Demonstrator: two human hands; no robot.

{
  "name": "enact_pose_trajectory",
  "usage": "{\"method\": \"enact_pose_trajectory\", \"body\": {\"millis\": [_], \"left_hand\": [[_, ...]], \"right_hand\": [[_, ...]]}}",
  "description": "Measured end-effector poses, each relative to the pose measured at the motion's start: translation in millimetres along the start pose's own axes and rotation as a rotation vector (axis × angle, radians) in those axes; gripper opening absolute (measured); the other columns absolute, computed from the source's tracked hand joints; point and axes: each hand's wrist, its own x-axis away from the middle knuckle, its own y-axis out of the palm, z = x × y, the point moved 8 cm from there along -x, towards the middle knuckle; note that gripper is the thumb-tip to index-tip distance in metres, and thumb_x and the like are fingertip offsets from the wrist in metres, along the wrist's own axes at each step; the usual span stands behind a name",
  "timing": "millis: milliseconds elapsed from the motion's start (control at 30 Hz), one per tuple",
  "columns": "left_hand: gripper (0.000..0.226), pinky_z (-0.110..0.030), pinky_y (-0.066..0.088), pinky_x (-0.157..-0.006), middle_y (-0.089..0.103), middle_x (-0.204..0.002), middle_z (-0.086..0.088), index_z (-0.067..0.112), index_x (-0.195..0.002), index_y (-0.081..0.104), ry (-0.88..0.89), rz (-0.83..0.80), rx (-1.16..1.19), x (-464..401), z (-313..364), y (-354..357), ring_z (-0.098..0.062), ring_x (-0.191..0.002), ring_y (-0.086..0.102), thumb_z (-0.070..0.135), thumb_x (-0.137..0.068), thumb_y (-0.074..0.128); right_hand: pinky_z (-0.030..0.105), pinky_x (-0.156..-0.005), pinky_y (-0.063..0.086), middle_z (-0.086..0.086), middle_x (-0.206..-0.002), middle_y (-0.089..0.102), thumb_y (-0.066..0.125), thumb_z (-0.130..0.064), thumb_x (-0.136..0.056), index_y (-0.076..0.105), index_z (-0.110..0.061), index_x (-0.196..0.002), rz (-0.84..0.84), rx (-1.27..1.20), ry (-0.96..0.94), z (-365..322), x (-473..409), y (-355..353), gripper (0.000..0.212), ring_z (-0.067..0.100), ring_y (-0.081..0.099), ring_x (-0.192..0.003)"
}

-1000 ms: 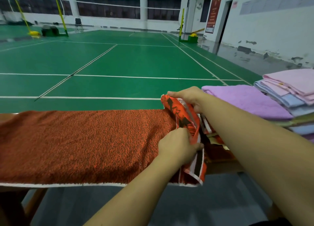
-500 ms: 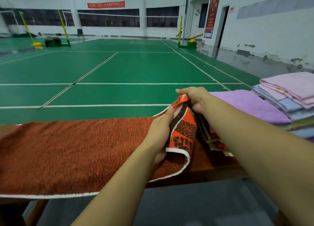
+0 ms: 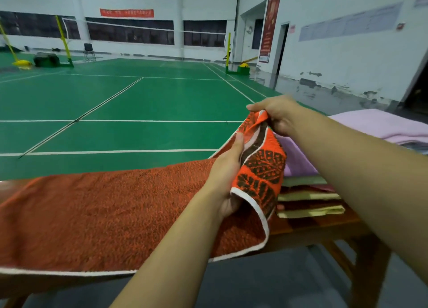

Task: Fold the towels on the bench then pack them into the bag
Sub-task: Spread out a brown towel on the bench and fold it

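While lying spread along wooden bench (image 3: pixel 324 229), orange towel (image 3: pixel 97 215) is rising at right end only. Right hand (image 3: pixel 279 116) is pinching raised far corner, fingers curled round cloth. Left hand (image 3: pixel 228 175) is gripping patterned, white-bordered edge lower down, thumb lying along fabric, fingers hidden behind it. Stack of folded towels (image 3: pixel 308 194) is sitting just beside, at right. Green court floor (image 3: pixel 129 104) is stretching beyond.

both hands (image 3: pixel 228 173) (image 3: pixel 279 116) raised, fingers curled, gripping
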Motion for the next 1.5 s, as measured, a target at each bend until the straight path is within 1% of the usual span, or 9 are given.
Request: {"method": "enact_pose_trajectory", "body": {"millis": [300, 467, 633, 733, 933, 1067, 1200, 1333, 1500], "left_hand": [[0.045, -0.040, 0.057, -0.086, 0.076, -0.088, -0.014, 0.009, -0.103, 0.077, 0.055, 0.059, -0.225, 12, 21, -25, -0.025, -0.074, 0.072, 0.046, -0.103, 0.051], [0.045, -0.055, 0.049, -0.105, 0.074, -0.110, -0.019, 0.008, -0.122, 0.069, 0.113, 0.168, -0.318, 37, 58, -91, -0.035, -0.106, 0.071, 0.046, -0.103, 0.052], [0.042, -0.043, 0.057, -0.090, 0.076, -0.102, -0.016, 0.005, -0.119, 0.069, 0.164, 0.340, -0.327, 80, 106, -167, -0.025, -0.083, 0.073, 0.040, -0.105, 0.051], [0.041, -0.031, 0.058, -0.072, 0.077, -0.089, -0.011, 0.006, -0.115, 0.070, 0.190, 0.425, -0.345, 102, 131, -206, -0.020, -0.067, 0.072, 0.041, -0.104, 0.052], [0.051, -0.055, 0.052, -0.100, 0.075, -0.102, -0.013, 0.011, -0.098, 0.074, 0.262, 0.709, -0.504, 149, 189, -303, -0.031, -0.099, 0.071, 0.060, -0.087, 0.065], [0.047, -0.033, 0.051, -0.071, 0.071, -0.074, -0.009, 0.000, -0.090, 0.073, 0.233, 0.895, -0.792, 168, 207, -358, -0.021, -0.065, 0.064, 0.047, -0.095, 0.064], [0.042, -0.034, 0.052, -0.065, 0.071, -0.071, -0.009, 0.007, -0.078, 0.071, -0.074, 1.064, -1.233, 176, 196, -410, -0.027, -0.068, 0.068, 0.046, -0.093, 0.066], [0.041, -0.042, 0.050, -0.083, 0.065, -0.107, -0.012, 0.014, -0.103, 0.062, -0.133, 1.287, -1.657, 180, 208, -407, -0.033, -0.102, 0.061, 0.052, -0.087, 0.068], [0.032, -0.043, 0.043, -0.101, 0.058, -0.123, -0.011, 0.015, -0.121, 0.062, 0.324, 0.935, -1.675, 128, 195, -365, -0.030, -0.117, 0.052, 0.037, -0.098, 0.057]], "right_hand": [[0.025, -0.056, 0.058, 0.006, -0.070, 0.056, 0.082, 0.003, -0.077, 0.058, -0.005, -0.081, 0.049, 0.044, -0.048, 2, 13, 10, 0.026, 0.014, 0.058, -0.056], [0.022, -0.042, 0.048, 0.005, -0.065, 0.052, 0.083, 0.004, -0.077, 0.050, -0.010, -0.073, -0.061, 0.026, -0.069, 6, 26, 102, 0.035, 0.013, 0.056, -0.048], [0.023, -0.035, 0.044, 0.007, -0.051, 0.045, 0.079, 0.007, -0.079, 0.045, -0.010, -0.069, -0.255, 0.014, -0.056, 15, 49, 222, 0.040, 0.012, 0.050, -0.030], [0.026, -0.042, 0.047, 0.009, -0.058, 0.050, 0.082, 0.004, -0.076, 0.049, -0.009, -0.075, -0.306, 0.035, -0.065, 16, 64, 286, 0.036, 0.015, 0.054, -0.037], [0.036, -0.058, 0.059, 0.012, -0.083, 0.052, 0.073, 0.011, -0.083, 0.042, -0.011, -0.116, -0.511, -0.041, -0.037, 31, 103, 410, 0.051, 0.020, 0.061, -0.062], [0.036, -0.069, 0.059, 0.009, -0.089, 0.050, 0.066, 0.008, -0.091, 0.037, 0.005, -0.143, -0.606, 0.025, 0.003, 57, 117, 458, 0.060, 0.020, 0.058, -0.072], [0.037, -0.082, 0.061, 0.012, -0.141, 0.041, 0.069, -0.010, -0.095, 0.022, -0.001, -0.156, -0.678, 0.109, 0.026, 97, 116, 488, 0.078, 0.025, 0.058, -0.110], [0.046, -0.098, 0.056, 0.011, -0.129, 0.052, 0.065, -0.023, -0.098, 0.029, -0.003, -0.155, -0.683, 0.189, -0.032, 116, 109, 497, 0.070, 0.017, 0.063, -0.082], [0.044, -0.110, 0.046, 0.007, -0.148, 0.051, 0.063, -0.034, -0.096, 0.050, -0.009, -0.145, -0.603, 0.283, -0.195, 109, 96, 484, 0.056, 0.027, 0.059, -0.124]]}}
